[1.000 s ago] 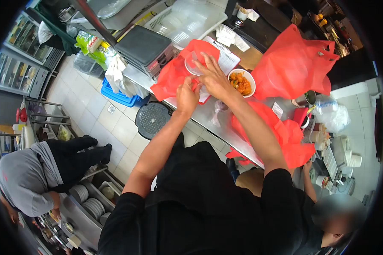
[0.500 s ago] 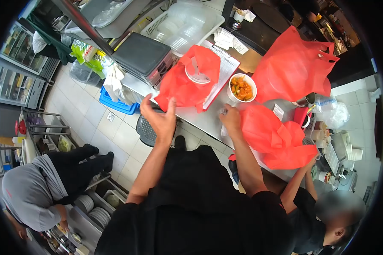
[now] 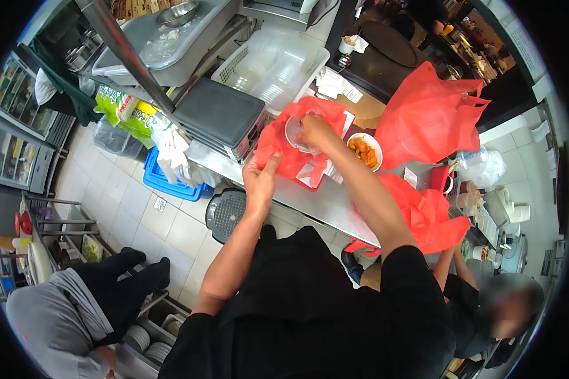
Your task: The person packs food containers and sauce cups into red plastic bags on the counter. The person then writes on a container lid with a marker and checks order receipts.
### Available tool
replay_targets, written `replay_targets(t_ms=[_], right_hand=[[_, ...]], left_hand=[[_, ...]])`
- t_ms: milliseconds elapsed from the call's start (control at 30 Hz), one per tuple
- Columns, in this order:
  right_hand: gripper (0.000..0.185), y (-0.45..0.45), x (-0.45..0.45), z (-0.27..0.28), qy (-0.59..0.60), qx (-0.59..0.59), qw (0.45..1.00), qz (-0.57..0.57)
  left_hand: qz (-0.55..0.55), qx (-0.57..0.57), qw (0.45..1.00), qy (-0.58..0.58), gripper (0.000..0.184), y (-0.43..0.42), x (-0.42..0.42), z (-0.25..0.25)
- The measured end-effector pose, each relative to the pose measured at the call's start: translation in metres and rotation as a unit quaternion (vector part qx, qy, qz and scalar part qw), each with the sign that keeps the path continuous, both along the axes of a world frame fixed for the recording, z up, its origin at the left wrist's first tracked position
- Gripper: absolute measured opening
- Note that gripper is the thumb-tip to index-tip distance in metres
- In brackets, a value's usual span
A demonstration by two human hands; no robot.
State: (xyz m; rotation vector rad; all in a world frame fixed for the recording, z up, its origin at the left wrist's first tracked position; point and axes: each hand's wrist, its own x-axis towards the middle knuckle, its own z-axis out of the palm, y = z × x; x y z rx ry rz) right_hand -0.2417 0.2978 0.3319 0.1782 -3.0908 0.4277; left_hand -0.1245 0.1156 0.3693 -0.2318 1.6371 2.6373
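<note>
Left hand (image 3: 259, 180): fingers clamped on 1 red bag (image 3: 272, 139) of 3, near 1 food bowl (image 3: 364, 151); right hand (image 3: 316, 132): fingers, cannot tell.

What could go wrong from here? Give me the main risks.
The bowl is uncovered and right beside the right forearm; a careless sweep could knock it and spill the food.

The bag around the clear tub looks soft and crumpled, so the tub might tip as the right hand works there.

The left hand is at the bag's edge near the counter's front; a tug could drag bag and tub off.
</note>
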Motion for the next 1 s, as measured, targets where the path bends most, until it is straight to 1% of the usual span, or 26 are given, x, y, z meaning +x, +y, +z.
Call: replay_targets(t_ms=[33, 67, 133, 167, 200, 233, 267, 300, 333, 367, 433, 467, 500, 567, 633, 700, 733, 767, 800, 867, 933, 967, 1000], right_hand=[[0.034, 0.001, 0.015, 0.007, 0.094, -0.024, 0.995, 0.02], [0.034, 0.003, 0.033, 0.026, 0.092, -0.02, 0.995, 0.016], [0.047, 0.007, 0.055, 0.081, 0.163, -0.054, 0.984, -0.039], [0.047, 0.01, 0.055, 0.089, 0.164, -0.05, 0.984, -0.043], [0.043, 0.013, 0.057, 0.093, 0.232, 0.05, 0.97, -0.061], [0.04, 0.019, 0.058, 0.095, 0.295, 0.151, 0.94, -0.082], [0.047, 0.046, 0.039, 0.061, 0.212, 0.083, 0.969, -0.093], [0.047, 0.05, 0.039, 0.069, 0.217, 0.085, 0.967, -0.107], [0.045, 0.054, 0.035, 0.079, 0.172, 0.061, 0.977, -0.106], [0.043, 0.058, 0.032, 0.088, 0.127, 0.037, 0.985, -0.107], [0.034, 0.054, 0.033, 0.119, 0.055, -0.057, 0.989, -0.128], [0.031, 0.051, 0.031, 0.13, 0.032, -0.033, 0.994, -0.103], [0.028, 0.047, 0.031, 0.14, 0.007, -0.009, 0.997, -0.077], [0.029, 0.037, 0.038, 0.158, -0.003, -0.121, 0.992, -0.045], [0.035, 0.045, 0.045, 0.174, 0.11, -0.165, 0.98, -0.004], [0.042, 0.058, 0.062, 0.188, 0.152, -0.195, 0.969, 0.014], [0.047, 0.063, 0.076, 0.191, 0.256, -0.177, 0.95, 0.017], [0.045, 0.071, 0.089, 0.196, 0.281, -0.184, 0.942, -0.008], [0.042, 0.082, 0.105, 0.204, 0.304, -0.206, 0.93, -0.01], [0.039, 0.104, 0.131, 0.2, 0.295, -0.262, 0.919, -0.018], [0.036, 0.123, 0.156, 0.171, 0.231, -0.326, 0.917, -0.018], [0.033, 0.132, 0.173, 0.159, 0.181, -0.335, 0.925, -0.004], [0.034, 0.137, 0.177, 0.13, 0.102, -0.442, 0.891, -0.028]], left_hand=[[-0.017, 0.014, 1.0, 0.006, 0.022, -0.001, -0.002, 0.005], [-0.023, 0.0, 0.999, 0.026, 0.022, -0.002, -0.007, 0.01], [-0.038, 0.006, 0.999, 0.035, 0.022, -0.003, -0.02, 0.013], [-0.052, 0.006, 0.998, 0.04, 0.022, -0.001, -0.025, 0.014], [-0.056, 0.03, 0.997, 0.037, 0.021, 0.004, -0.031, 0.013], [-0.07, 0.029, 0.996, 0.038, 0.021, 0.008, -0.035, 0.014], [-0.094, 0.03, 0.995, 0.032, 0.021, 0.012, -0.041, 0.016], [-0.118, 0.032, 0.992, 0.027, 0.021, 0.017, -0.048, 0.017], [-0.153, 0.023, 0.987, 0.034, 0.024, 0.02, -0.053, 0.018], [-0.166, 0.025, 0.985, 0.042, 0.024, 0.024, -0.058, 0.019], [-0.296, 0.052, 0.95, -0.082, 0.03, 0.042, -0.067, 0.029], [-0.319, 0.083, 0.942, -0.064, 0.037, 0.058, -0.072, 0.033], [-0.333, 0.153, 0.929, -0.057, 0.044, 0.073, -0.073, 0.047], [-0.307, 0.198, 0.931, 0.004, 0.047, 0.104, -0.086, 0.062], [-0.302, 0.202, 0.932, -0.016, 0.044, 0.117, -0.11, 0.078], [-0.34, 0.178, 0.923, -0.029, 0.04, 0.129, -0.143, 0.089], [-0.351, 0.18, 0.919, -0.015, 0.041, 0.138, -0.152, 0.105], [-0.362, 0.183, 0.914, -0.004, 0.042, 0.148, -0.16, 0.122], [-0.385, 0.161, 0.909, 0.006, 0.042, 0.156, -0.171, 0.142], [-0.402, 0.102, 0.909, 0.037, 0.042, 0.176, -0.18, 0.185], [-0.407, 0.063, 0.909, 0.067, 0.042, 0.197, -0.204, 0.21], [-0.417, 0.053, 0.904, 0.081, 0.042, 0.211, -0.217, 0.223], [-0.42, 0.053, 0.902, 0.09, 0.042, 0.227, -0.226, 0.237]])
